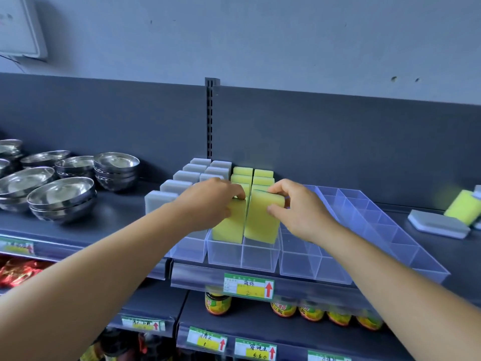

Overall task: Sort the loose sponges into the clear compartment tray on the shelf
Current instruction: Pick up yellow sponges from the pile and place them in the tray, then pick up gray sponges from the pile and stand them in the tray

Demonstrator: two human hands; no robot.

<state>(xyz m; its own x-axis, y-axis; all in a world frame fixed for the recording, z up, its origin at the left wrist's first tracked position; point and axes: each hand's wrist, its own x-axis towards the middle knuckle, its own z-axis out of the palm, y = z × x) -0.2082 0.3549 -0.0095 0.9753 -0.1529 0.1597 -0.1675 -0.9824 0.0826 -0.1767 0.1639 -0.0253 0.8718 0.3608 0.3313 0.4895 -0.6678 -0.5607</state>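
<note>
The clear compartment tray (242,256) stands on the shelf with upright sponges in rows. Grey-white sponges (179,185) fill the left columns and yellow sponges (252,175) the middle ones. My left hand (208,204) grips a yellow sponge (230,225) standing in a front compartment. My right hand (299,207) pinches the top of the neighbouring yellow sponge (263,217), which stands tilted in the compartment beside it. The tray's right compartments (364,220) hold nothing. Loose sponges lie at the far right: a grey-white one (437,225) flat and a yellow-green one (462,209) behind it.
Stacks of steel bowls (62,196) crowd the shelf to the left. A price label (248,286) hangs on the shelf's front rail. Jars (218,304) stand on the lower shelf. A dark back panel (312,139) closes the shelf behind the tray.
</note>
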